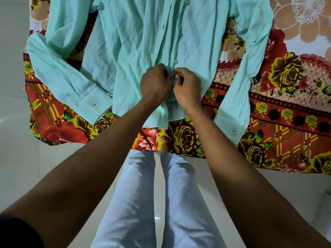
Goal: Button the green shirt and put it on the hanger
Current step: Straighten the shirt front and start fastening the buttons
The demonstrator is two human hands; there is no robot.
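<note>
text on green shirt: none showing
text on floral bedsheet: none showing, pattern only
labels/brands/numbers: nothing reading anywhere in view

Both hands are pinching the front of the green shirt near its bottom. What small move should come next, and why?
Probably finish pushing this button through its hole. The left hand and the right hand both pinch the placket of the green shirt low on its front, and the button above looks not yet fastened. The shirt lies flat on the floral bedsheet; no hanger is in view.
</note>
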